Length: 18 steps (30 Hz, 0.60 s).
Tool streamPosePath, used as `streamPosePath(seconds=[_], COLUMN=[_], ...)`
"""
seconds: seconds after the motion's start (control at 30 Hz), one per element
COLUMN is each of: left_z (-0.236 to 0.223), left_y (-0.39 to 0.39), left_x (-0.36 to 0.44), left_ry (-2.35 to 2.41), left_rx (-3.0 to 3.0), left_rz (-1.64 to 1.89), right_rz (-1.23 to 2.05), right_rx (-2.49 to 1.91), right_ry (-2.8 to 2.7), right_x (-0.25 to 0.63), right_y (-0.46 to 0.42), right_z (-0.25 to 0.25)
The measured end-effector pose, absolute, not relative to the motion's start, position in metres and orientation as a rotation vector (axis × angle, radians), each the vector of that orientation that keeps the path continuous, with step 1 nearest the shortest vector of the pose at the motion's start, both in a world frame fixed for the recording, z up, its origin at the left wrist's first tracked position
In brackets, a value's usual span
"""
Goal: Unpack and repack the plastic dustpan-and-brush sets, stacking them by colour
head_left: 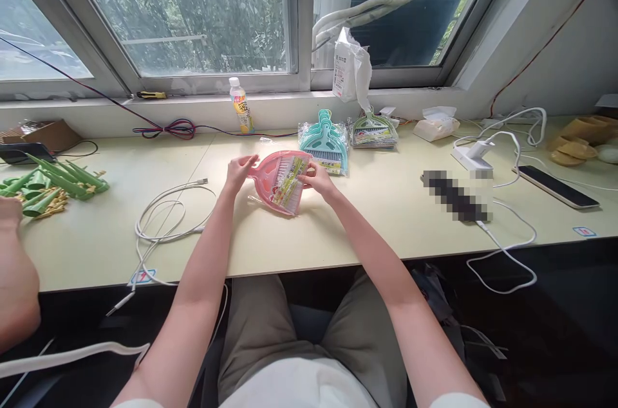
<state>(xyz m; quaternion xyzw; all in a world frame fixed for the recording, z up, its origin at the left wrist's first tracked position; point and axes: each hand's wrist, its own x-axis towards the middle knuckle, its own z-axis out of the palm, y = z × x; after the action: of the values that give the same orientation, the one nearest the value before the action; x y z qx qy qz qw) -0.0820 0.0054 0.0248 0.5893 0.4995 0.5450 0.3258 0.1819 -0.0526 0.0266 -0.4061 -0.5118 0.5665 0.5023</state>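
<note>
seemingly a workroom, table by window, bagged brush sets, power strip

Over the desk in front of me, a left hand grips a pink dustpan by its handle end, while the right hand pinches its wrapped far side. Turquoise dustpans lie near the back edge, where a bottle also stands; another person's arm comes in past the left end.

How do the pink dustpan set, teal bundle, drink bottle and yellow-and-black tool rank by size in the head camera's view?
1. Pink dustpan set and teal bundle: too alike to rank, the pink one being nearer the camera.
2. Drink bottle.
3. Yellow-and-black tool.
</note>
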Motion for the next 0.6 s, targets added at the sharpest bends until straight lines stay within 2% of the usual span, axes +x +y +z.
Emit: streamPosePath(seconds=[0.4,0.6], left_z=[0.029,0.021], left_y=[-0.005,0.010], left_x=[-0.077,-0.091], left_ry=[1.209,1.274], left_rx=[1.387,1.119], left_rz=[1.258,1.550], right_rz=[1.370,1.271], right_rx=[-0.970,-0.957], right_ry=[-1.250,-1.186], right_x=[0.193,0.203], right_y=[-0.053,-0.047], right_z=[0.033,0.034])
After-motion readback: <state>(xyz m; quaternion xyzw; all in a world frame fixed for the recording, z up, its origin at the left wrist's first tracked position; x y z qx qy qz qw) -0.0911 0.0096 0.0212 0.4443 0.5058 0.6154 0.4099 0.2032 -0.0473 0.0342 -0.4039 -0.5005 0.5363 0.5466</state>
